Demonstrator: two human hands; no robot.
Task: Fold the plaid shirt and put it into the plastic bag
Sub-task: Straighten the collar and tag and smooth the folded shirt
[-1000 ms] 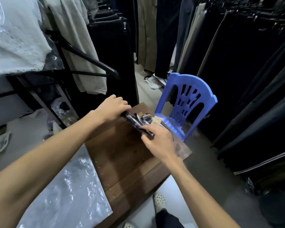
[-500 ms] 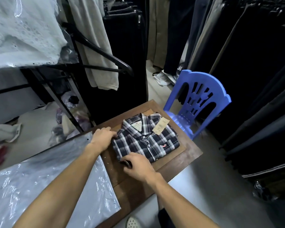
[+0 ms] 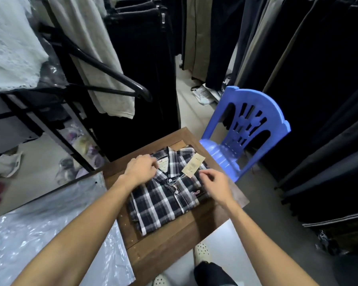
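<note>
The plaid shirt [image 3: 163,201], dark with white checks, lies folded face up on the small wooden table [image 3: 174,240], a paper tag [image 3: 193,167] resting near its collar. My left hand [image 3: 141,169] lies on the collar's left side with fingers curled. My right hand [image 3: 214,183] hovers over the shirt's right shoulder, fingers loosely bent, holding nothing. A clear plastic bag [image 3: 50,234] lies flat to the left, its edge overlapping the table's near-left side.
A blue plastic chair [image 3: 244,133] stands right behind the table. Racks of dark hanging trousers [image 3: 318,79] line the right and back. A black rack arm [image 3: 103,69] with pale garments juts out at the left. My shoes [image 3: 202,252] show below the table.
One second ago both hands held the shirt bundled at the table's far edge. It has since been laid flat, and both hands have moved up from its lower edge to the collar area.
</note>
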